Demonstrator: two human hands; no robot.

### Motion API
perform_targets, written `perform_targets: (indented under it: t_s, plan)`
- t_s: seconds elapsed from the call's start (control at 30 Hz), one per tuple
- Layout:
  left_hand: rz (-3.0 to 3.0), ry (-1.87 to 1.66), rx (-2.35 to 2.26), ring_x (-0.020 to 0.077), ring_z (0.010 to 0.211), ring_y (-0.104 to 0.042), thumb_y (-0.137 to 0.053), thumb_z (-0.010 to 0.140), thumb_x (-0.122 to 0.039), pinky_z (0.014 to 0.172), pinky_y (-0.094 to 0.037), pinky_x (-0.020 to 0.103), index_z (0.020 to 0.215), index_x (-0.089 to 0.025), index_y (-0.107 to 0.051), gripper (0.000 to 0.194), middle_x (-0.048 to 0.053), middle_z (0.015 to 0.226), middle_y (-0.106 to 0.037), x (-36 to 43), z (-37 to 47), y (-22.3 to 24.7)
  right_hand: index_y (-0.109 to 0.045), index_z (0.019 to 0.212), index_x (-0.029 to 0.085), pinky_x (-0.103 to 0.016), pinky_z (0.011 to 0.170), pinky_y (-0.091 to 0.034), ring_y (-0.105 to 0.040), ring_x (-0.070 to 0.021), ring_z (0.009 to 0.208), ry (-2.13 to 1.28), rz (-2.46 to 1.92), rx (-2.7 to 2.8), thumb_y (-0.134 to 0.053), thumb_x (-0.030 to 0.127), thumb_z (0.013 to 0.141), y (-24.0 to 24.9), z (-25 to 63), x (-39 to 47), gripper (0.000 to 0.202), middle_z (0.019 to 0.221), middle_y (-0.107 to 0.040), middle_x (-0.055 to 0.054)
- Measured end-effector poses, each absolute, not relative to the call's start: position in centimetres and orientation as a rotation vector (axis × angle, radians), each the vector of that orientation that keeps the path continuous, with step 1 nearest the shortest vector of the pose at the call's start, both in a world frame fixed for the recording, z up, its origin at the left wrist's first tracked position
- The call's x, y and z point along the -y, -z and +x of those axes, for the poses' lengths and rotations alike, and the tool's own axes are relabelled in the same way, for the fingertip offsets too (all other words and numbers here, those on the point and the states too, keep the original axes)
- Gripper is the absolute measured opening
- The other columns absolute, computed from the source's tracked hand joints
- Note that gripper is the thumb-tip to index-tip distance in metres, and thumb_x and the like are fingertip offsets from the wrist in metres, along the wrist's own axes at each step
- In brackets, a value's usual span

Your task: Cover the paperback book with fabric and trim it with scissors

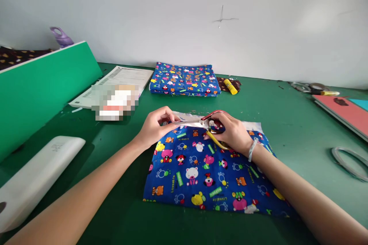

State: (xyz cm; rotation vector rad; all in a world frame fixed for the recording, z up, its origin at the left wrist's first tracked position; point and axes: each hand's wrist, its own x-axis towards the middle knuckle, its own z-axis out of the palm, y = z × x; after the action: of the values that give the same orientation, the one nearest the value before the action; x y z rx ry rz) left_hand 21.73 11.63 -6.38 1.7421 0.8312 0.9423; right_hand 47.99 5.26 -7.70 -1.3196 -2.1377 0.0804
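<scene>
Hands (161, 124) angled inward over blue printed fabric (186, 172), left pinching its edge, right gripping scissors (202, 123)

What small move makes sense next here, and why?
Probably ease the left hand slightly away from the scissors before any cut: the right hand holds them at the patterned cloth's far edge, and the blades point at the left fingertips, appearing to reach them.

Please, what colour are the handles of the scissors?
The scissors have one red handle and one yellow handle, best in head view.
</scene>
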Motion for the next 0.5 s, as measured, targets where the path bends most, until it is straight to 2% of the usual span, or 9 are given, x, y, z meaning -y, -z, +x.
perform_targets:
  t_s: [0.23,0.4,0.5]
  plan:
    - [1.681,-0.973,-0.849,0.0126,0.066,-0.061,-0.072,0.065,-0.02,0.058,-0.045,0.023,0.067,-0.019,-0.047,0.025,-0.002,0.071,-0.057,-11.83,21.76,6.12,-0.058,0.105,0.02,-0.034,0.078,-0.054,-0.066,-0.0224,0.095,-0.232,-1.373,2.109,-0.069,0.046,0.079,7.14,47.0,-4.77,0.038,0.106,-0.068,-0.009]
    - [1.628,-0.92,-0.801,0.0117,0.069,-0.058,-0.073,0.07,-0.024,0.06,-0.043,0.023,0.07,-0.02,-0.041,0.032,-0.001,0.076,-0.06,-11.8,21.79,6.16,-0.057,0.106,0.02,-0.033,0.077,-0.054,-0.066,-0.0223,0.094,-0.229,-1.372,2.065,-0.072,0.048,0.076,7.48,47.16,-4.88,0.044,0.104,-0.069,-0.008]
    - [1.672,-0.945,-0.819,0.0091,0.063,-0.05,-0.075,0.07,-0.026,0.057,-0.039,0.022,0.072,-0.02,-0.038,0.037,-0.004,0.073,-0.051,-11.93,21.73,6.37,-0.056,0.106,0.022,-0.032,0.078,-0.053,-0.066,-0.0207,0.093,-0.252,-1.357,2.063,-0.073,0.048,0.076,7.55,47.18,-4.91,0.043,0.105,-0.069,-0.006]
